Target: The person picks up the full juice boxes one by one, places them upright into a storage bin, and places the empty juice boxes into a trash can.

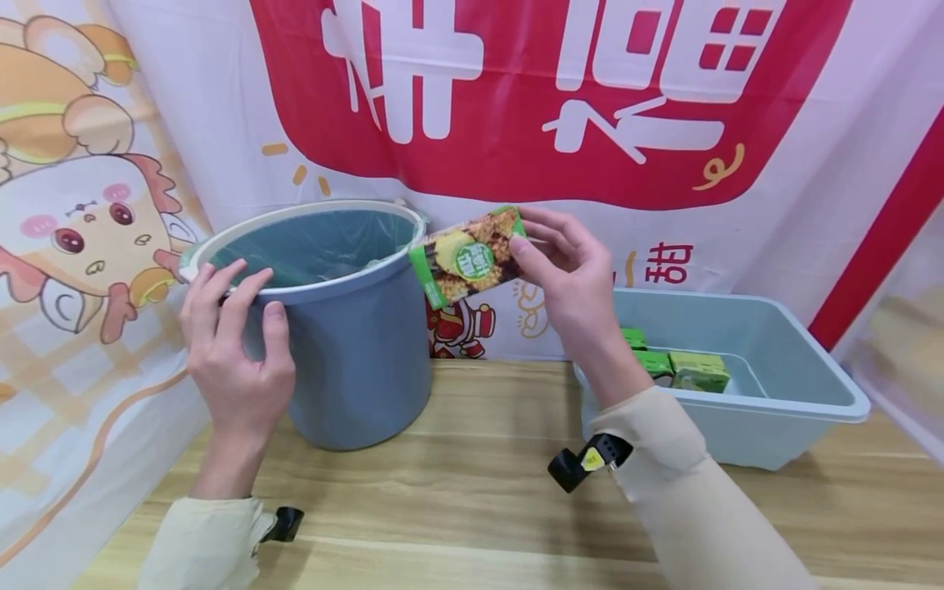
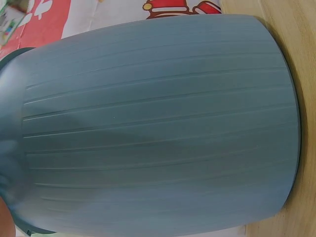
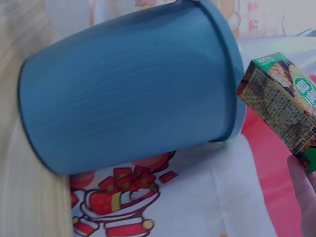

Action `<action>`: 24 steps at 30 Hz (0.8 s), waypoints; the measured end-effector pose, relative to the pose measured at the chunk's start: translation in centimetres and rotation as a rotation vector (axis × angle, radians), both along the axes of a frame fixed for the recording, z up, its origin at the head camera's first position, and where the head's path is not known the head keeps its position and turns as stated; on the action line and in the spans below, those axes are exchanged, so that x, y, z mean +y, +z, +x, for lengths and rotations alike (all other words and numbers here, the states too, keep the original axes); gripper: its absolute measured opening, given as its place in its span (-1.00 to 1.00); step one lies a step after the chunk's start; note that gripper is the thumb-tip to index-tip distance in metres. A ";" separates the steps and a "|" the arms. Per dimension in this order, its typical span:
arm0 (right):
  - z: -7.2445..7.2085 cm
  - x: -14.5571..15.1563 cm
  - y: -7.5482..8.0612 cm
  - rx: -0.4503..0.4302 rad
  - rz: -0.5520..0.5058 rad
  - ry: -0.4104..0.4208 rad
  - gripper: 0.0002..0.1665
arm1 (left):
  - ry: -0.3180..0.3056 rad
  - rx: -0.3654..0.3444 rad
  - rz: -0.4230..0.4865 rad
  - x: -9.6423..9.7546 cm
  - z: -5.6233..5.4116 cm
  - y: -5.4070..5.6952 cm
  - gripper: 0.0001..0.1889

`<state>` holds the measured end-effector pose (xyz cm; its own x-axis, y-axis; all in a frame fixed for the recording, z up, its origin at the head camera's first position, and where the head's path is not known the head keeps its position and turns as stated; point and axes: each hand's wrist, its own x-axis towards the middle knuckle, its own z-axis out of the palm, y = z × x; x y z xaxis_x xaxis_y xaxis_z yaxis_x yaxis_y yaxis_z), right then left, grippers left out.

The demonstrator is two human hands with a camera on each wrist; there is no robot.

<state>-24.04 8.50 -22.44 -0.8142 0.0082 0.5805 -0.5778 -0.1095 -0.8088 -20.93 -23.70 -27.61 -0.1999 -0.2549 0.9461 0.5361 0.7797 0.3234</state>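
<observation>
My right hand point(image 1: 571, 270) holds a small snack box point(image 1: 472, 256) by its right end, thumb on the front. The box has green ends and a brown and yellow food picture; it is tilted in the air by the right side of the bin's rim. In the right wrist view, a side panel of the box point(image 3: 274, 108) with small print shows. At the left, my left hand point(image 1: 236, 344) touches the near rim of the blue-grey trash bin point(image 1: 354, 352), fingers spread and fairly straight, thumb apart. A clear plastic liner point(image 1: 324, 238) covers the bin's inside.
A pale blue plastic tub point(image 1: 752, 418) stands at the right on the wooden table point(image 1: 457, 483). Several green boxes point(image 1: 696, 370) lie in its left part. Behind hangs a white and red printed cloth point(image 1: 479, 192); another printed cloth point(image 1: 88, 344) is at the left.
</observation>
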 end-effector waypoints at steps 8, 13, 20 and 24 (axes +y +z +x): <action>0.2 -2.6 2.0 0.056 -0.084 0.004 -0.56 | 0.003 -0.002 0.004 -0.2 0.2 0.0 -0.58; 0.1 -4.5 2.7 0.079 -0.071 -0.037 -0.55 | 0.001 -0.007 -0.001 -0.1 0.1 -0.2 -0.58; -0.4 -7.2 3.1 0.101 -0.016 -0.104 -0.55 | -0.002 0.003 0.001 0.0 0.0 0.0 -0.58; -0.6 -8.5 2.8 0.100 0.037 -0.126 -0.55 | 0.005 -0.006 -0.002 -0.1 0.0 -0.1 -0.57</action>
<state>-24.61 0.03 -19.59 -0.7461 0.0838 0.6605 -0.6630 -0.0025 -0.7486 -20.96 -23.82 -27.67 -0.2043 -0.2540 0.9454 0.5302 0.7831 0.3250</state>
